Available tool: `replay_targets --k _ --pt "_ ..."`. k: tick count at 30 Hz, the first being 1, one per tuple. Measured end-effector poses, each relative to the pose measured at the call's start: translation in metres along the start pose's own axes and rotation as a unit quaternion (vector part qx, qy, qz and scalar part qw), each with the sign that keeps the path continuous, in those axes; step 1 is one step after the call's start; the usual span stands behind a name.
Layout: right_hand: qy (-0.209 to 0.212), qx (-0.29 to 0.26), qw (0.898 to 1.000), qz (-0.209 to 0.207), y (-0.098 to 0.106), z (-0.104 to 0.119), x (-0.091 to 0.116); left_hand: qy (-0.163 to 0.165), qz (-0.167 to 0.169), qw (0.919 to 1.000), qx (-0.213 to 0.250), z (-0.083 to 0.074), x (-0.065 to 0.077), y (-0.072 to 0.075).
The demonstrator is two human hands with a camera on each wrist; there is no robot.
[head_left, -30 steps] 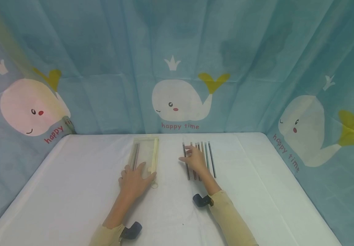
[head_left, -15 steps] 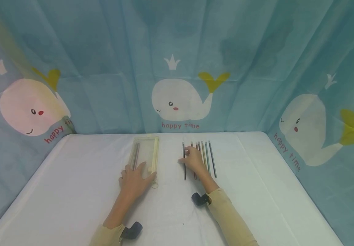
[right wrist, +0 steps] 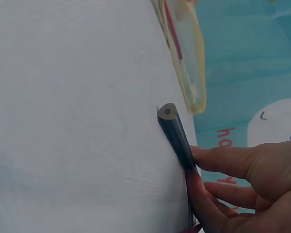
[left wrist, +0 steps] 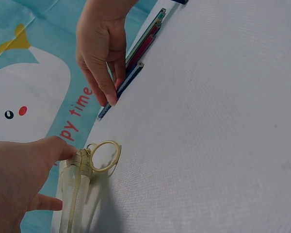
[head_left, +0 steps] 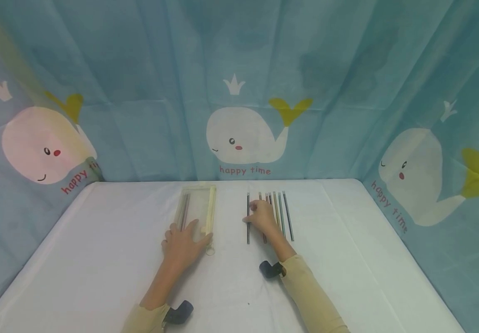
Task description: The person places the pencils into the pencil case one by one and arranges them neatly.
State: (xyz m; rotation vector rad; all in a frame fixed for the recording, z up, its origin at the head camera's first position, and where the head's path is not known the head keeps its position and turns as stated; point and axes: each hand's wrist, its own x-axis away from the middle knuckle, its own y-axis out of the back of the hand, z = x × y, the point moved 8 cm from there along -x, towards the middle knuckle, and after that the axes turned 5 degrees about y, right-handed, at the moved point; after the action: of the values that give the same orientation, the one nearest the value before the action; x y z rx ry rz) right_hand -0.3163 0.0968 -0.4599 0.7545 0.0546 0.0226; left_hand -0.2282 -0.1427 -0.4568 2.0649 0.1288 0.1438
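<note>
My left hand (head_left: 183, 245) rests with spread fingers on the near part of a see-through pouch (head_left: 199, 203) with a pale yellow zip edge. Inside lie a few pencils (head_left: 185, 208), their near ends hidden by the hand. In the left wrist view, the thumb touches the zip end, beside a gold-coloured ring (left wrist: 117, 156). My right hand (head_left: 264, 218) pinches a dark blue pencil (right wrist: 176, 136) between thumb and fingers. That pencil lies left of the other pencils, its flat unsharpened end showing in the right wrist view.
Several more pencils (head_left: 288, 217) lie side by side on the white-covered table (head_left: 347, 259), partly behind the right hand. A blue curtain (head_left: 160, 92) printed with whales hangs round the back and sides. Dark camera mounts (head_left: 269, 269) sit on both wrists.
The dark pencil at the right hand has turned from slanted to nearly straight, its near end shifting left, away from the other pencils. The left hand and pouch have stayed put.
</note>
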Motion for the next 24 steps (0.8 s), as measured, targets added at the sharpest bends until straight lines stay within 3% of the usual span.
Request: replay_targets --k 12,24 --pt "-0.021 -0.024 0.999 0.02 0.003 -0.0028 -0.0008 0.003 0.002 1.0 0.007 0.0014 0.0003 -0.0006" --pt "-0.008 -0.037 0.999 0.034 0.0071 -0.0041 -0.004 0.003 -0.002 1.0 0.006 0.0012 0.0007 0.0018"
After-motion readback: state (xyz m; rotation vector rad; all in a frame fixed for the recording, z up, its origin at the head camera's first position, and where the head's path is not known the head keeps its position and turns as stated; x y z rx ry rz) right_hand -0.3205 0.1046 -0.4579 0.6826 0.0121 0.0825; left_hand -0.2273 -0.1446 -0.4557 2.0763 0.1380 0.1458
